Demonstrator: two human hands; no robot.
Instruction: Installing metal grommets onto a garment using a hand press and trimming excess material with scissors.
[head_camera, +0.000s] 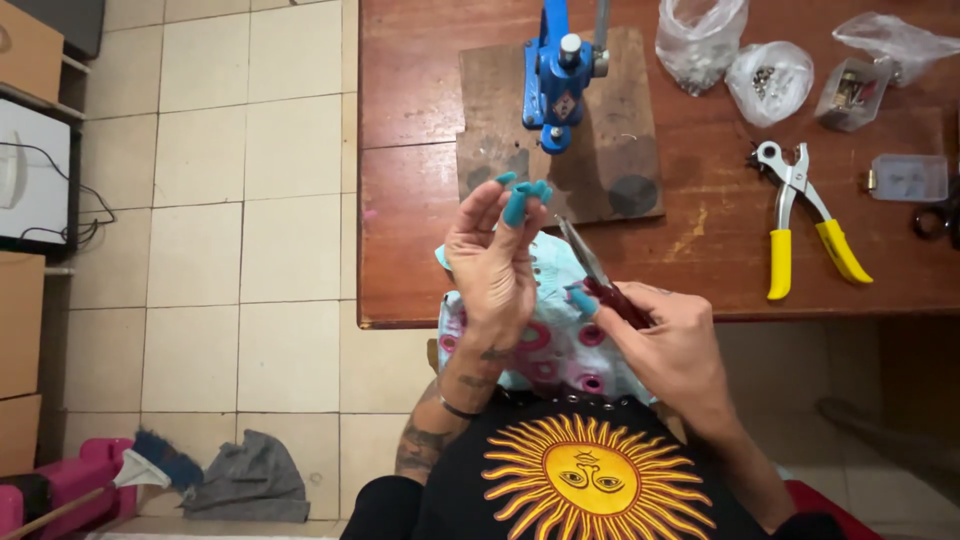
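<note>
Left hand fingers spread above patterned fabric, right hand gripping slim metal pliers, wooden table

The blue press stands on its wooden board directly beyond the left hand and blocks the way straight ahead. Left of the press, the surface lies bare out to its edge. Right of the press comes an open strip of wood, then the yellow-handled punch pliers. Beyond the pliers, plastic bags and a small clear box crowd the far right.
</note>
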